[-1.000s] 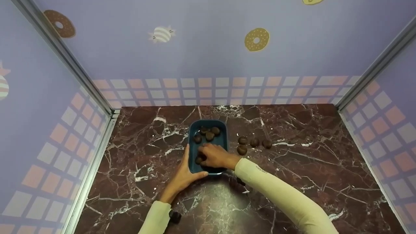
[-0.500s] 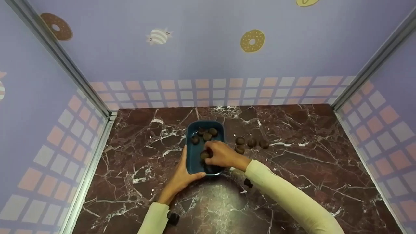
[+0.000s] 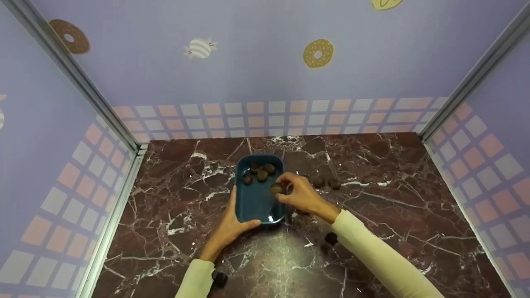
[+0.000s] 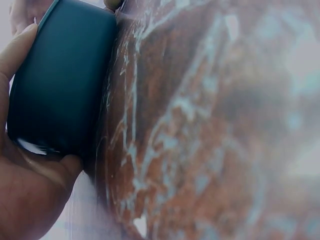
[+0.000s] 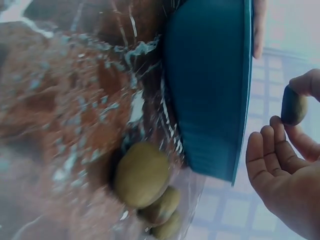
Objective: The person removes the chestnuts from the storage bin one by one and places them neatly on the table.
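Unloading seems in hand: the left hand [image 3: 232, 221] grips the tray [image 3: 254, 207], the right hand [image 3: 302, 194] pinches a nut [image 3: 276, 189] above it; next calls for lowering that onto the worktop [image 3: 165, 198].

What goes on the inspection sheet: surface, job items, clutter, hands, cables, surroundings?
Surface: dark red tabletop, white-veined, glare nearest the person.
Job items: blue tray with four brown nut-like pieces toward its far end; loose pieces to its right, some partly hidden, so no count.
Clutter: nothing seen.
Hands: left hand grips the tray's near-left corner; right hand pinches one piece.
Cables: nothing seen.
Surroundings: patterned purple walls, grey corner trims.
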`<state>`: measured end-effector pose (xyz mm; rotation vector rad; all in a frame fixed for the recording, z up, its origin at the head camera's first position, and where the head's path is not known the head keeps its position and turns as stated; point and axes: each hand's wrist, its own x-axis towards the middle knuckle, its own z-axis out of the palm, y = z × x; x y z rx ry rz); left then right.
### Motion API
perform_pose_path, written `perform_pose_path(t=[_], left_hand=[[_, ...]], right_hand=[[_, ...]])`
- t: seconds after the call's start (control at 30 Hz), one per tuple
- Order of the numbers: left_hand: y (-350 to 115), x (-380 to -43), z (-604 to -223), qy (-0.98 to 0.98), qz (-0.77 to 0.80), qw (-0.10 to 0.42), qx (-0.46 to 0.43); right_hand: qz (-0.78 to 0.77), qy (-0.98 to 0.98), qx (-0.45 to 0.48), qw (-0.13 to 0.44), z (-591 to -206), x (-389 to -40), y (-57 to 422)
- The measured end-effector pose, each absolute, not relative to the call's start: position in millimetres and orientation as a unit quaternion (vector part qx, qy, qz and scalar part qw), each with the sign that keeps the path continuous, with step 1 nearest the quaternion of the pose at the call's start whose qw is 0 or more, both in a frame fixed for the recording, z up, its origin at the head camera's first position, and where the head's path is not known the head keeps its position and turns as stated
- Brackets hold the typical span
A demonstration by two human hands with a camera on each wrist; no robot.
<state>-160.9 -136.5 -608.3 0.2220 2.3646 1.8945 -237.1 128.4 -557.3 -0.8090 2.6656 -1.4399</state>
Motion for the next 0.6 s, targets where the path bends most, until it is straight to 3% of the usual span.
perform_pose_path(t=[0.13, 0.6], left_hand=[[-141.0, -166.1, -624.9, 0.797, 0.598, 0.055, 0.067], [-141.0, -167.1, -624.6, 0.818, 0.569, 0.057, 0.061]], right_hand=[[-0.492, 0.839, -0.232, -0.004, -560.1, -234.5, 145.9], [-0.511, 0.844, -0.156, -0.041, -579.8, -226.7, 197.5]])
